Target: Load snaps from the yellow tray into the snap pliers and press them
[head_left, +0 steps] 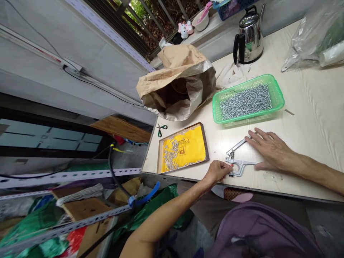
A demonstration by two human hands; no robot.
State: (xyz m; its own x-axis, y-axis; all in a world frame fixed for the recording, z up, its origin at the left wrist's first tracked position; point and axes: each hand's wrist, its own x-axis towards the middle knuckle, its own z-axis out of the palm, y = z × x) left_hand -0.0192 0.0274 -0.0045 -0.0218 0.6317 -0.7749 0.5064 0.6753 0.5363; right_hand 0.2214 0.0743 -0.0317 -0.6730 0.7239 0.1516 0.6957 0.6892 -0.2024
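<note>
A metal hand tool (pixel 242 165) with two spread handles and a dark spring lies near the table's front edge. My left hand (pixel 218 171) pinches at the tool's jaw end, where a small red bit shows; what the fingertips hold is too small to name. Spread over the handle ends is my right hand (pixel 271 148), its fingers apart and touching the upper handle. Left of the tool, a shallow box (pixel 206 147) with a yellow sheet (pixel 195 145) carries many small metal pins. Behind it stands a green basket (pixel 248 117) full of similar silvery pieces.
Green-handled scissors (pixel 161 130) lie beyond the shallow box. An open paper sack (pixel 177 79) stands at the back left. A steel kettle (pixel 249 36) and a clear plastic bag (pixel 309 46) are at the back right. The table edge (pixel 268 191) runs close to me.
</note>
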